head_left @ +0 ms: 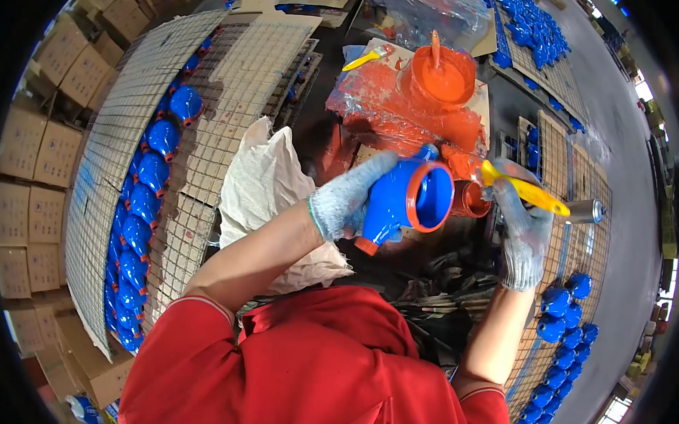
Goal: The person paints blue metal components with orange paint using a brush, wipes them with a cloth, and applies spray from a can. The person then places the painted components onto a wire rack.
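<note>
While the left hand (354, 196) curls around the blue fitting (399, 199), the right hand (523, 232) pinches a yellow-handled brush (529, 194).

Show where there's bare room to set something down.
The left wire rack is bare between its blue fittings and the white cloth; the right rack, between the silver can and its fittings. The smeared bench is crowded with bucket and paintbrush.
</note>
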Available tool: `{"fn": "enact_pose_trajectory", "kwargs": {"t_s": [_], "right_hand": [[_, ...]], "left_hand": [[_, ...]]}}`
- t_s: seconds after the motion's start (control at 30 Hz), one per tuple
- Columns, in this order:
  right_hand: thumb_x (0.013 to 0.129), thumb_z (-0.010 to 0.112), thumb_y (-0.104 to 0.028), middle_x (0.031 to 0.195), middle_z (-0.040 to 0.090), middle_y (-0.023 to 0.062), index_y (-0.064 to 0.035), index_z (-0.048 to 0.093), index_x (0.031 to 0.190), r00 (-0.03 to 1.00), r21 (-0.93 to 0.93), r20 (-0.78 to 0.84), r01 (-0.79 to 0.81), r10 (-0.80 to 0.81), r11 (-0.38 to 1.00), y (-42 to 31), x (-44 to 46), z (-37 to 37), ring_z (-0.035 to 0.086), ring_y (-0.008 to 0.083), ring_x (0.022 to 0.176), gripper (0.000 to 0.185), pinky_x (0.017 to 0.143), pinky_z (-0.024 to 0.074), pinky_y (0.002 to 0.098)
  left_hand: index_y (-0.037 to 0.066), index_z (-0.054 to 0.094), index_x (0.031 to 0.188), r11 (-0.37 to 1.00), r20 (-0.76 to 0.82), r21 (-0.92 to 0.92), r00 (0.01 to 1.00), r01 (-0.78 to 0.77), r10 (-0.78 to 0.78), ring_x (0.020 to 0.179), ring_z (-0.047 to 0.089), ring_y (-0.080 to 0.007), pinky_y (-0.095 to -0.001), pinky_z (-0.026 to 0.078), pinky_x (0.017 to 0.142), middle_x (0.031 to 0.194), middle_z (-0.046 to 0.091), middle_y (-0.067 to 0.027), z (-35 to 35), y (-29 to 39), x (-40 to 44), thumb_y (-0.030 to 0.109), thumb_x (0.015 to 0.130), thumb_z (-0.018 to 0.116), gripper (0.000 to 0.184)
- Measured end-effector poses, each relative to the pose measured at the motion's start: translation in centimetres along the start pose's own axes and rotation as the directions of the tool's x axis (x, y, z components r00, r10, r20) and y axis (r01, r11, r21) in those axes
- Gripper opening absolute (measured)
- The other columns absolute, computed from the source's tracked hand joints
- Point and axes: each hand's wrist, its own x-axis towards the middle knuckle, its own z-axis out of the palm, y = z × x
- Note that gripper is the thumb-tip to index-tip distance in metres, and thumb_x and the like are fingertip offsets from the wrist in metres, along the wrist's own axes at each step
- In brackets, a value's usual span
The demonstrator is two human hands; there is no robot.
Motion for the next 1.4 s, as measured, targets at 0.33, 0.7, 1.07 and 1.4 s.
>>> {"fn": "enact_pose_trajectory", "kwargs": {"t_s": [0.33,0.7,1.07,1.4], "right_hand": [[0.085,0.065,-0.030,0.069,0.065,0.0047,-0.0027,0.065,0.087,0.973,-0.483,0.098,-0.137,0.209,0.865,-0.2,3.1,1.8,0.058,0.0125,0.060,0.027,0.055,0.0435,0.0287],[0.081,0.068,-0.008,0.077,0.066,0.0124,-0.0028,0.064,0.088,0.960,-0.497,0.211,0.266,-0.182,0.826,-1.4,-0.4,2.7,0.066,0.0231,0.069,0.010,0.064,0.0503,0.0321],[0.067,0.068,0.005,0.086,0.065,0.0131,-0.0018,0.062,0.081,0.927,-0.035,0.137,0.357,-0.350,0.933,-0.2,-2.3,-2.4,0.063,0.0240,0.079,0.016,0.075,0.0510,0.0361],[0.073,0.071,-0.012,0.086,0.060,0.0156,-0.0010,0.060,0.083,0.934,0.427,0.176,0.212,-0.311,0.879,-0.8,-2.3,-3.0,0.062,0.0268,0.075,0.018,0.082,0.0503,0.0440]], "left_hand": [[0.008,0.052,0.122,-0.337,0.435,0.896,0.721,-0.289,0.539,0.104,0.056,-0.0349,-0.0421,0.049,0.085,0.111,0.054,-0.0168,0.6,-2.0,-1.1,0.034,0.060,0.080,0.072],[0.007,0.052,0.123,-0.100,0.225,0.974,0.828,-0.203,0.514,0.105,0.057,-0.0331,-0.0404,0.049,0.086,0.113,0.056,-0.0151,1.3,-1.5,-1.4,0.034,0.063,0.078,0.070],[0.001,0.056,0.114,0.897,0.110,-0.433,0.993,0.087,-0.043,0.100,0.061,-0.0203,-0.0343,0.048,0.093,0.109,0.063,-0.0108,-1.9,-3.4,-0.4,0.027,0.094,0.051,0.033],[-0.002,0.040,0.135,0.974,0.651,0.097,0.753,-0.204,0.093,0.117,0.052,-0.0221,-0.0361,0.039,0.102,0.128,0.052,-0.0152,-0.4,-1.8,-1.0,0.041,0.071,0.077,0.086]]}}
